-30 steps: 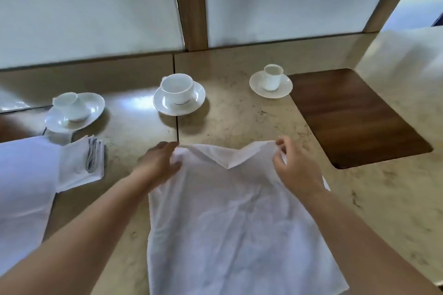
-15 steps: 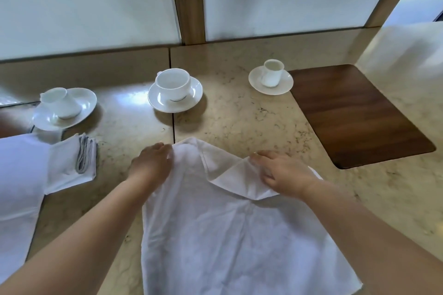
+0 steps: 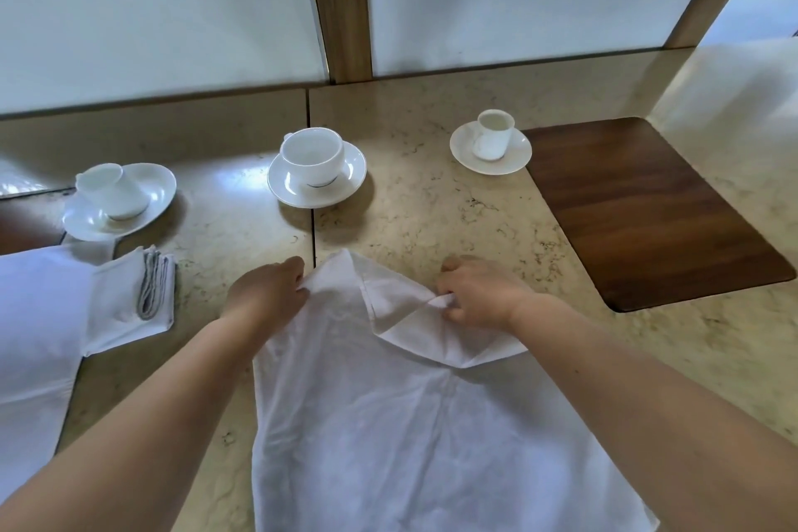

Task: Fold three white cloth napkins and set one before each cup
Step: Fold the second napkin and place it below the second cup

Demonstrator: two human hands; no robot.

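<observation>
Head view: the open napkin [image 3: 388, 423] lies spread on the stone counter [image 3: 432, 220], directly below the middle cup [image 3: 311, 158] on its saucer [image 3: 317, 181], a position that suits placing it before that cup once folded. The left hand [image 3: 270, 294] pinches the far left corner of the cloth between thumb and fingers, closed on the fabric and raising it slightly off the counter; this hold appears intended to anchor that edge and keep the cloth taut. The right hand [image 3: 479, 294] is closed on the far right part of the cloth, gripping a gathered crease, with a triangular flap [image 3: 432, 337] already turned toward the person and lying on the main sheet. Judged from this arrangement, the far edge is being brought forward to start the first fold. A folded napkin [image 3: 129, 302] with a grey edge showing lies before the left cup [image 3: 110, 190], so that place appears served. The right cup [image 3: 494, 134] stands on its saucer just beside the wooden mat [image 3: 647, 207], with no napkin before it. More white cloth [image 3: 34, 337] lies at the left frame edge; whether it is the third napkin cannot be determined. The task is judged roughly one third complete.
</observation>
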